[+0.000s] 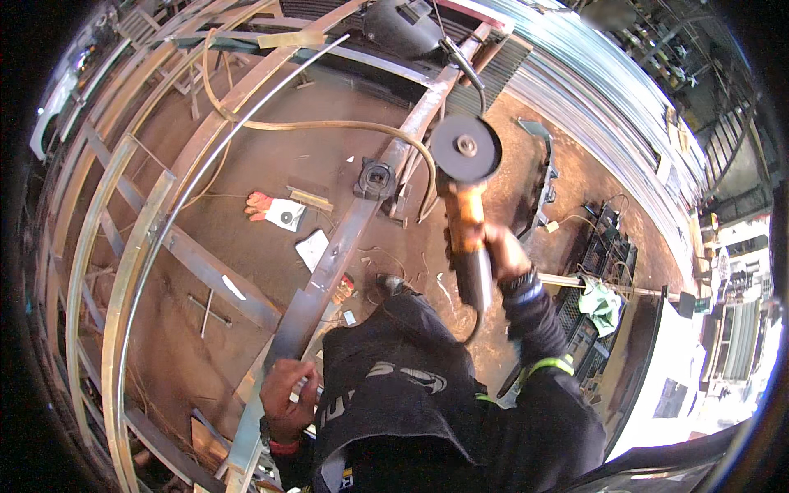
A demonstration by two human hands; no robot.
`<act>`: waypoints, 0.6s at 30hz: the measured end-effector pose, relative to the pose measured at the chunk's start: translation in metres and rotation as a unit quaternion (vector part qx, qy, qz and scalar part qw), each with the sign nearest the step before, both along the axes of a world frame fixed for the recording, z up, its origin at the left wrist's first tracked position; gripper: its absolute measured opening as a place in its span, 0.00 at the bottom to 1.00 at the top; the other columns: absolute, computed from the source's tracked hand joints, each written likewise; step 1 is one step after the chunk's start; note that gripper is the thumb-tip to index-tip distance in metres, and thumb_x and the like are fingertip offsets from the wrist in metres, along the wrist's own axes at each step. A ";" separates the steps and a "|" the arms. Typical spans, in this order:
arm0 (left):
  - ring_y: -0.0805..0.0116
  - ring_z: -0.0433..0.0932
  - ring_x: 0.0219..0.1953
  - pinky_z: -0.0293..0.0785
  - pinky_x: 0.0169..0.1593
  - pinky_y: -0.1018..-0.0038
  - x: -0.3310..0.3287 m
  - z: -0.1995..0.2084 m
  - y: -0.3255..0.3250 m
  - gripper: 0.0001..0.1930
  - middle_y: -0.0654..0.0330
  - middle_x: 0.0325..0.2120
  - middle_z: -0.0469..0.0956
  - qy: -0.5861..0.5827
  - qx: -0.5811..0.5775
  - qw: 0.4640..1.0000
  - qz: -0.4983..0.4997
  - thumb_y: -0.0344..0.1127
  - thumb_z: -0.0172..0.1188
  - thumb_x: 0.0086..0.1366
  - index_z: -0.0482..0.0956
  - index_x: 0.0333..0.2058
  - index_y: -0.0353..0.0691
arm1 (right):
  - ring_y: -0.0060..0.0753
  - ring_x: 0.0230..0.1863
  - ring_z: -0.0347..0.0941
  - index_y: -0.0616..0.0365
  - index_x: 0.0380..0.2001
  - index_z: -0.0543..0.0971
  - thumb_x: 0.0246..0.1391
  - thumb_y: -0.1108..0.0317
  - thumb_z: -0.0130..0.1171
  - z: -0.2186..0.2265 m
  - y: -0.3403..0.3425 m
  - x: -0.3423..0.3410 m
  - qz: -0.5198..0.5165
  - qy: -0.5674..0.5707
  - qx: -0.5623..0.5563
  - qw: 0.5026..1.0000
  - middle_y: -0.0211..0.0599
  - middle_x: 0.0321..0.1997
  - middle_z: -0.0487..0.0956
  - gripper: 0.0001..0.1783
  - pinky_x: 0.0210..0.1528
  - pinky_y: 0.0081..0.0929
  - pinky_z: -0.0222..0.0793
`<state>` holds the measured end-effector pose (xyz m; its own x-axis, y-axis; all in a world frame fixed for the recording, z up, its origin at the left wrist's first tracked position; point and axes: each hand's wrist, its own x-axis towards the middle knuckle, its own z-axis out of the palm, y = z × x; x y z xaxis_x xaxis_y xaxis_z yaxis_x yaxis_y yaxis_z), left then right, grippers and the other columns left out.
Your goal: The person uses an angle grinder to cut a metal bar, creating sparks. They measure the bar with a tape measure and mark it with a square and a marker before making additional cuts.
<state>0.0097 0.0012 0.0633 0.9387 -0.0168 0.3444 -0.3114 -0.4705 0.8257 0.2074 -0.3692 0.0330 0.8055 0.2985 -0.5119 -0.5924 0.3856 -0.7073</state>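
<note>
An orange and black angle grinder point(465, 220) is raised in front of me, right of the steel beam, with my right hand point(507, 251) wrapped round its body. Its dark round disc point(486, 163) points away from me, and a cord leaves the near end. My left hand point(288, 401) is beside the near part of the long steel beam point(335, 246), fingers curled in; whatever they may hold is hidden. Farther along, a black square-shaped object with a round centre point(376, 177) sits on the beam.
Long metal bars and frames point(123, 329) fill the left side. A yellowish hose point(329, 126) loops across the beam. A dark welding helmet point(403, 29) lies at the far end. On the floor are a work glove point(261, 205) and white piece point(311, 249). A green cloth point(602, 306) hangs at right.
</note>
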 end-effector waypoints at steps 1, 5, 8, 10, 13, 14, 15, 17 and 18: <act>0.57 0.80 0.31 0.75 0.37 0.65 0.011 0.000 -0.009 0.09 0.53 0.30 0.81 0.018 0.031 0.999 0.032 0.26 0.64 0.59 0.80 0.40 0.35 | 0.38 0.30 0.79 0.62 0.53 0.68 0.47 0.62 0.63 0.000 -0.010 0.033 0.042 -0.049 -0.035 0.997 0.42 0.36 0.78 0.30 0.31 0.34 0.80; 0.55 0.81 0.33 0.75 0.37 0.65 0.048 -0.012 -0.049 0.09 0.52 0.31 0.82 -0.010 -0.008 1.000 0.027 0.27 0.65 0.59 0.81 0.40 0.36 | 0.31 0.26 0.75 0.57 0.46 0.71 0.52 0.68 0.64 0.034 -0.019 0.140 0.141 -0.153 -0.167 0.964 0.34 0.29 0.75 0.19 0.27 0.31 0.77; 0.55 0.81 0.34 0.75 0.38 0.65 0.071 -0.008 -0.076 0.09 0.53 0.32 0.82 0.015 0.021 0.999 0.023 0.28 0.66 0.60 0.81 0.40 0.36 | 0.30 0.28 0.77 0.59 0.40 0.74 0.52 0.68 0.63 0.022 -0.025 0.221 0.173 -0.151 -0.150 0.962 0.33 0.31 0.77 0.14 0.30 0.31 0.77; 0.56 0.80 0.33 0.74 0.38 0.65 0.076 -0.013 -0.097 0.09 0.53 0.32 0.82 0.011 -0.004 0.996 0.084 0.28 0.65 0.60 0.81 0.40 0.36 | 0.24 0.30 0.74 0.59 0.31 0.78 0.52 0.64 0.62 -0.004 -0.034 0.285 0.186 -0.275 -0.204 0.921 0.31 0.31 0.78 0.09 0.34 0.26 0.72; 0.57 0.79 0.30 0.73 0.36 0.66 0.068 -0.020 -0.124 0.09 0.53 0.29 0.80 0.020 -0.043 0.976 0.214 0.24 0.64 0.60 0.81 0.40 0.35 | 0.26 0.30 0.73 0.59 0.34 0.79 0.50 0.60 0.61 0.027 0.007 0.322 0.194 -0.316 -0.243 0.896 0.31 0.32 0.78 0.14 0.35 0.24 0.70; 0.57 0.78 0.30 0.73 0.36 0.67 0.069 -0.020 -0.129 0.09 0.53 0.29 0.80 0.036 -0.033 0.973 0.225 0.23 0.63 0.60 0.80 0.40 0.35 | 0.25 0.31 0.74 0.60 0.36 0.79 0.49 0.60 0.63 0.022 0.001 0.348 0.215 -0.331 -0.268 0.879 0.31 0.32 0.79 0.16 0.35 0.24 0.70; 0.57 0.78 0.30 0.73 0.36 0.67 0.068 -0.019 -0.131 0.10 0.53 0.28 0.80 0.056 -0.017 0.969 0.239 0.22 0.63 0.59 0.80 0.41 0.35 | 0.24 0.30 0.74 0.61 0.36 0.80 0.48 0.60 0.63 0.023 0.007 0.360 0.219 -0.352 -0.264 0.871 0.31 0.32 0.79 0.17 0.35 0.24 0.70; 0.58 0.79 0.30 0.74 0.35 0.68 0.063 -0.026 -0.139 0.12 0.53 0.29 0.79 0.084 -0.019 0.958 0.275 0.20 0.62 0.60 0.79 0.43 0.35 | 0.23 0.29 0.74 0.63 0.36 0.81 0.46 0.60 0.65 0.022 0.019 0.387 0.247 -0.358 -0.314 0.844 0.31 0.30 0.79 0.18 0.35 0.24 0.70; 0.59 0.79 0.30 0.75 0.35 0.68 0.064 -0.029 -0.143 0.12 0.53 0.29 0.79 0.079 -0.007 0.959 0.271 0.20 0.62 0.60 0.79 0.43 0.36 | 0.24 0.29 0.75 0.65 0.37 0.81 0.46 0.60 0.66 0.017 0.019 0.400 0.242 -0.368 -0.349 0.827 0.33 0.30 0.81 0.20 0.36 0.24 0.71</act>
